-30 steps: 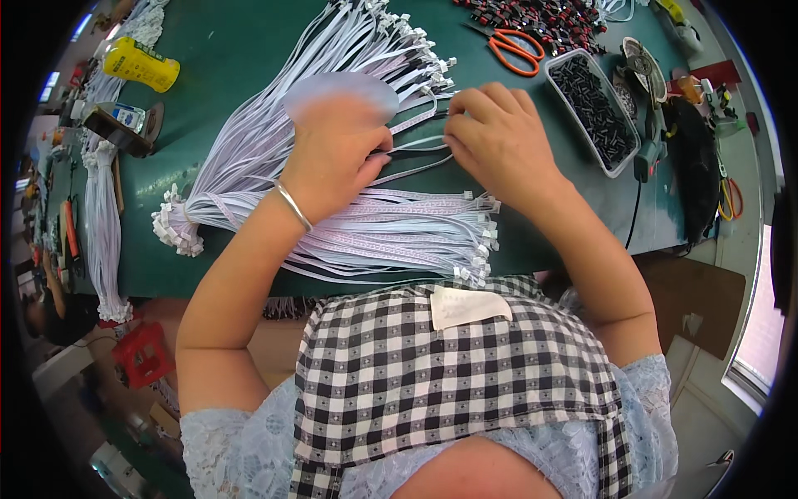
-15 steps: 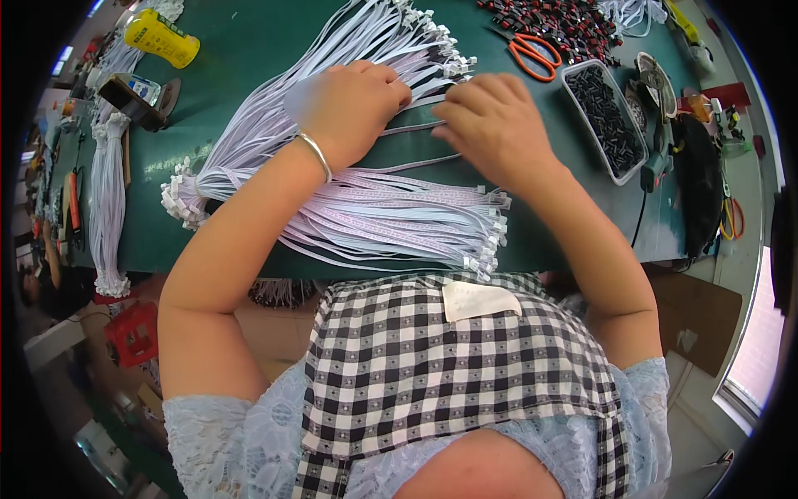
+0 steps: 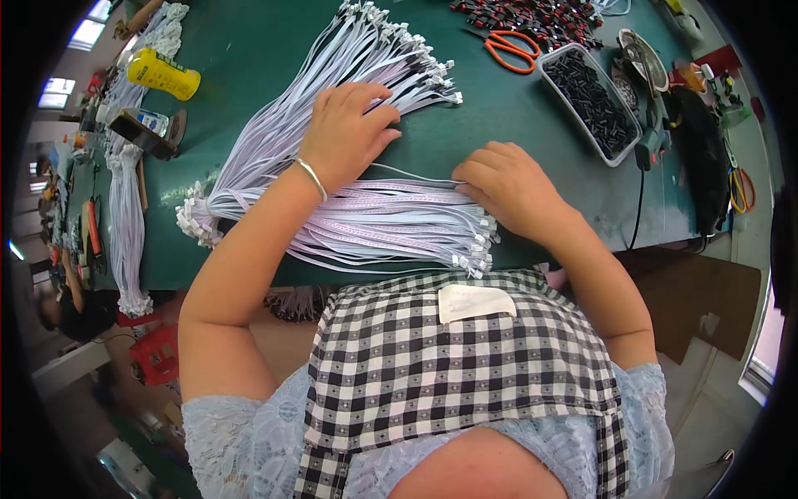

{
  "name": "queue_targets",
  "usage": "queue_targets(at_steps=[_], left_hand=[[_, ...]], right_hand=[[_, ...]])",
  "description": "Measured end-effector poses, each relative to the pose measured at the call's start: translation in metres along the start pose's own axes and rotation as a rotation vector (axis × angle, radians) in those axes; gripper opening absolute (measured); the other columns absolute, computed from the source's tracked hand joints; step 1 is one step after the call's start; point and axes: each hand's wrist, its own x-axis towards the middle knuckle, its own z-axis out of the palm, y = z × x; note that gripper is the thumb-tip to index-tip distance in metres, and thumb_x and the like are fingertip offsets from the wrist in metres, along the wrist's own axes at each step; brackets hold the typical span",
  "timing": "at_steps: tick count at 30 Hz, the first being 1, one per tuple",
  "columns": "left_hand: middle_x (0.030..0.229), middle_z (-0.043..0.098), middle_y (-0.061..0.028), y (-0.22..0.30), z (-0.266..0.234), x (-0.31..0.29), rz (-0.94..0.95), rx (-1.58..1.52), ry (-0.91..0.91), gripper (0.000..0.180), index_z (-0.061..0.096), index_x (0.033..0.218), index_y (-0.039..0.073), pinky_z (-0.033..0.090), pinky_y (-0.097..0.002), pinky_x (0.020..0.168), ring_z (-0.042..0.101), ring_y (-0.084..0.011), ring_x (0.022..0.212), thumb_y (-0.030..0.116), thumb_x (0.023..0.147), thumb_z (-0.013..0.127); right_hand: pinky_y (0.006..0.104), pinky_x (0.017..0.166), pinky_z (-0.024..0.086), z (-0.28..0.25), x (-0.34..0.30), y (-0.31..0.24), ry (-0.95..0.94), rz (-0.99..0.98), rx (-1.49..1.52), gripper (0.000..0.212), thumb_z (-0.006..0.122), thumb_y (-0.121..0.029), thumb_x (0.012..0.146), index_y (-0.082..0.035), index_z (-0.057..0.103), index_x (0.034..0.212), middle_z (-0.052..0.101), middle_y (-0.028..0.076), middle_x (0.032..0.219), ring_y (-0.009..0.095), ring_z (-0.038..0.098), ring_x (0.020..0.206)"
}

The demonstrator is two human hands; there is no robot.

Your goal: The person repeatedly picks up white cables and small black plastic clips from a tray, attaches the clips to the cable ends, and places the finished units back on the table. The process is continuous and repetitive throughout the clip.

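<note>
White flat cables with small white connectors lie in two fans from a gathered end at the left. My left hand point(image 3: 349, 137) rests over the far fan of cables point(image 3: 278, 125), its fingers loosely curved and the thumb apart from them. Closed fingers of my right hand point(image 3: 509, 190) pinch a single white cable point(image 3: 420, 175), just above the connector ends of the near bundle of cables point(image 3: 391, 218). That cable runs back leftward toward my left wrist; its tip is hidden by my fingers.
Orange-handled scissors point(image 3: 512, 51) lie beyond my right hand, beside a clear tray point(image 3: 613, 158) of small black tubes. Red and black parts point(image 3: 532, 18) are heaped at the back. A yellow bottle point(image 3: 165, 75) and another cable bundle point(image 3: 127, 216) are at the left.
My right hand has come down and nearer to me, drawing the cable toward the near bundle. My left hand has shifted slightly nearer and its fingers have loosened.
</note>
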Motion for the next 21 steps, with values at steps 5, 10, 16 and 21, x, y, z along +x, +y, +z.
queue_targets(at_steps=[5, 10, 16, 21], left_hand=[[0.107, 0.059, -0.0040, 0.013, 0.002, 0.010, 0.066, -0.167, 0.005, 0.018, 0.062, 0.090, 0.011, 0.040, -0.0399, 0.085, 0.053, -0.0266, 0.101, 0.012, 0.073, 0.070], [0.099, 0.061, -0.0044, 0.019, 0.013, 0.018, 0.149, -0.205, -0.022, 0.015, 0.064, 0.087, 0.008, 0.043, -0.0378, 0.082, 0.055, -0.0257, 0.095, 0.008, 0.073, 0.068], [0.097, 0.061, -0.0044, 0.013, 0.017, 0.024, 0.079, -0.224, -0.004, 0.013, 0.066, 0.086, 0.008, 0.043, -0.0380, 0.081, 0.055, -0.0259, 0.094, 0.006, 0.073, 0.067], [0.097, 0.061, -0.0084, 0.027, -0.003, 0.028, 0.093, -0.277, 0.011, 0.017, 0.066, 0.092, 0.008, 0.044, -0.0383, 0.082, 0.055, -0.0272, 0.094, 0.009, 0.075, 0.067]], right_hand=[[0.0358, 0.076, 0.041, -0.001, -0.005, -0.001, -0.009, 0.053, 0.051, 0.010, 0.062, -0.019, 0.083, -0.010, 0.062, 0.087, 0.059, 0.004, 0.079, 0.023, 0.056, 0.084], [0.0361, 0.076, 0.041, 0.004, -0.007, -0.001, 0.006, 0.080, 0.072, 0.010, 0.062, -0.020, 0.083, -0.011, 0.064, 0.087, 0.060, 0.004, 0.080, 0.023, 0.055, 0.083], [0.0361, 0.077, 0.041, 0.003, -0.008, -0.002, -0.005, 0.096, 0.090, 0.011, 0.061, -0.020, 0.083, -0.011, 0.065, 0.090, 0.060, 0.004, 0.080, 0.023, 0.056, 0.083], [0.0376, 0.078, 0.043, -0.004, -0.006, -0.005, 0.009, 0.172, 0.204, 0.013, 0.062, -0.019, 0.083, -0.009, 0.065, 0.090, 0.062, 0.006, 0.081, 0.025, 0.058, 0.083]])
